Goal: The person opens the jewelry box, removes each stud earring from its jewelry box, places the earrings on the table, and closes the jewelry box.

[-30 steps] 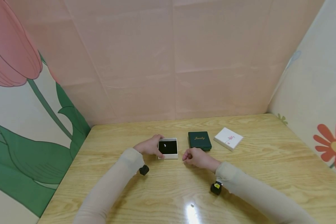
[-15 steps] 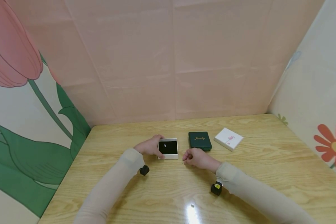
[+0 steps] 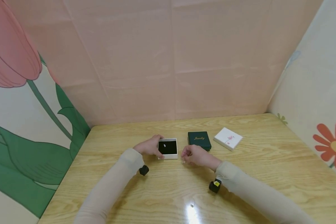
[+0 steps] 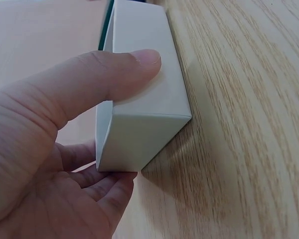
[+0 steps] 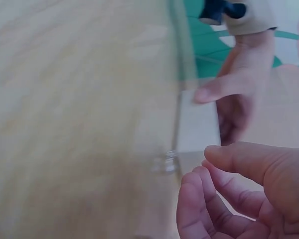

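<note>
My left hand (image 3: 149, 146) grips the left end of an open white jewelry box (image 3: 172, 156), thumb on the near wall and fingers round the far side. Inside, a small shiny earring (image 3: 164, 145) sits on the black insert (image 3: 170, 148). To the right of the box is my right hand (image 3: 197, 155), its thumb and index fingertips close together and the other fingers curled. Just below those fingertips shows a tiny shiny piece (image 5: 165, 162), blurred in the right wrist view; I cannot tell whether the fingers hold it.
Behind my right hand lies a dark green box (image 3: 199, 140) lettered "Jewelry". A white lid (image 3: 228, 138) with a pink flower is right of it. One small dark thing (image 3: 192, 205) lies near the front of the wooden table (image 3: 156, 196), by a light reflection.
My right hand's fingertips have shifted slightly up and left, and the shiny piece shows more clearly below them. My left hand and the white box have stayed put.
</note>
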